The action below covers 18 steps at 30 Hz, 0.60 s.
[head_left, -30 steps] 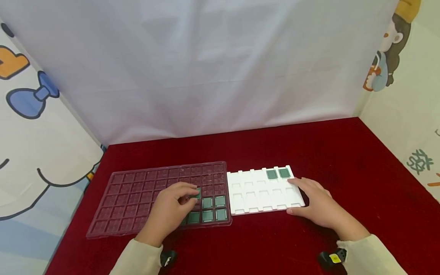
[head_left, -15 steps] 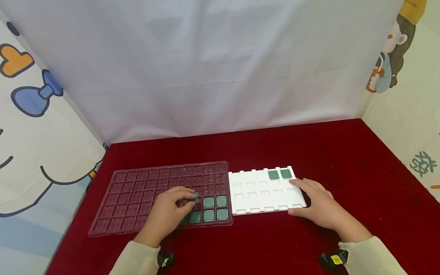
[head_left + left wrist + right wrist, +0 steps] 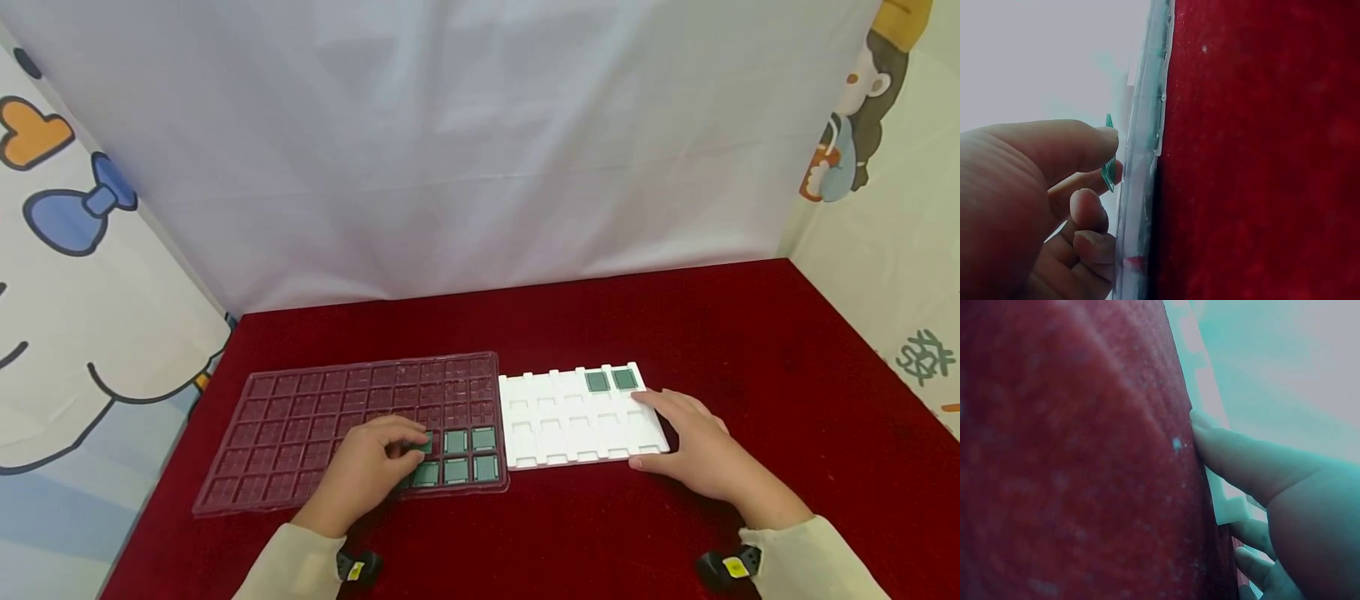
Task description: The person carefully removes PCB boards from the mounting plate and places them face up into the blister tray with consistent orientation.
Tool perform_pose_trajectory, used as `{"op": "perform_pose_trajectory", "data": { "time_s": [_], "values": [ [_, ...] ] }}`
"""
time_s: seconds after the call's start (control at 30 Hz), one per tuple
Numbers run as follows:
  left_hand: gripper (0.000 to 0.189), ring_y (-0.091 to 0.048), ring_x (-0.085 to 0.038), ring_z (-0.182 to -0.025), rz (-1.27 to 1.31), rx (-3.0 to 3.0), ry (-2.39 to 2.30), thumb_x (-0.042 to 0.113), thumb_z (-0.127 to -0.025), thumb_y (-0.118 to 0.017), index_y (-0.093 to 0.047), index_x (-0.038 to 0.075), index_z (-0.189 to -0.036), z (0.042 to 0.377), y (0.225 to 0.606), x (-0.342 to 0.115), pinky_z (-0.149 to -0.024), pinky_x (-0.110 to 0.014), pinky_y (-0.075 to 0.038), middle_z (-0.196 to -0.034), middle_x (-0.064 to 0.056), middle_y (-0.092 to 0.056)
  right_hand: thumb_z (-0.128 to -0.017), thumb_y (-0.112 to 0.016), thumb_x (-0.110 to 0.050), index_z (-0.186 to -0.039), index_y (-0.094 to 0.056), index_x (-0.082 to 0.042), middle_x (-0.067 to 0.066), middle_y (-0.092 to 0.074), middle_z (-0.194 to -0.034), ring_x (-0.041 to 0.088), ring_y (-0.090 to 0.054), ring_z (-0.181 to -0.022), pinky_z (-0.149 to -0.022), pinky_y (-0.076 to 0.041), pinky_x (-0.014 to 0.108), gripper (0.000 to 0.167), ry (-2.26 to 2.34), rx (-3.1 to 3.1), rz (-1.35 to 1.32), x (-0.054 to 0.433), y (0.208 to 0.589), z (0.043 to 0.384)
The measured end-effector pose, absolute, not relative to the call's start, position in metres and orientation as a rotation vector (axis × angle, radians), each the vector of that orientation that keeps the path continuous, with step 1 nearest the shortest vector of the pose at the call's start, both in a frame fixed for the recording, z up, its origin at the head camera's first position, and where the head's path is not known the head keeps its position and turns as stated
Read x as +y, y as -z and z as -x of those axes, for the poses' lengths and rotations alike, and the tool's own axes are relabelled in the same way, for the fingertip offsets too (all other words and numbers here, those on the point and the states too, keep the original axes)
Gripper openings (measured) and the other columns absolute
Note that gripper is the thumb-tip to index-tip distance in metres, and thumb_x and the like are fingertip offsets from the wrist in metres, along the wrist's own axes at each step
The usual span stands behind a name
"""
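My left hand pinches a thin square green chip between thumb and fingertips. The chip is low over a pocket of the clear plastic blister tray, and fingers partly hide it in the head view; whether it touches the pocket floor I cannot tell. Several more green chips lie in the tray's near right pockets. My right hand holds the right end of a white tray, thumb at the near corner and fingertips at the right edge. Two green chips sit in its far right pockets.
Both trays lie side by side on a red cloth-covered table. A white curtain hangs behind it. Printed panels stand at the left and right.
My left hand has brought the pinched chip lower and slightly nearer to me, and it now lies flatter over the pocket. The right hand keeps its hold. The head view shifted slightly.
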<state>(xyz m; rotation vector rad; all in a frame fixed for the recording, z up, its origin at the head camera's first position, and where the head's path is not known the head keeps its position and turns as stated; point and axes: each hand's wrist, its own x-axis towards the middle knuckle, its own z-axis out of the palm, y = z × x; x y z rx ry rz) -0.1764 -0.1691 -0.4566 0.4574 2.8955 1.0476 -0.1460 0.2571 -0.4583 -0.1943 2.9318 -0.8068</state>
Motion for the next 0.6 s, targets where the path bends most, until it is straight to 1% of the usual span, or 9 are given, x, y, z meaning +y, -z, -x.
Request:
{"op": "perform_pose_trajectory", "data": {
  "time_s": [0.3, 0.6],
  "values": [
    [0.018, -0.05, -0.005, -0.07, -0.516, 2.908, -1.029, 0.006, -0.088, -0.081, -0.082, 0.017, -0.103, 0.1776, 0.4562, -0.1667, -0.065, -0.027, -0.047, -0.116, 0.005, -0.072, -0.08, -0.089, -0.042, -0.153, -0.046, -0.011, 0.029, -0.041, -0.154, 0.05, -0.031, -0.142, -0.105, -0.025, 0.076, 0.091, 0.804, 2.928, 0.181, 0.2567, 0.4575, 0.1457],
    [0.018, -0.049, -0.004, -0.069, -0.525, 2.924, -0.994, 0.008, -0.088, -0.082, -0.082, 0.018, -0.103, 0.1783, 0.4568, -0.1623, -0.064, -0.027, -0.046, -0.116, 0.006, -0.072, -0.08, -0.088, -0.042, -0.154, -0.046, -0.011, 0.029, -0.042, -0.154, 0.05, -0.031, -0.142, -0.105, -0.025, 0.075, 0.091, 0.805, 2.923, 0.188, 0.2565, 0.4571, 0.1459]
  ]
}}
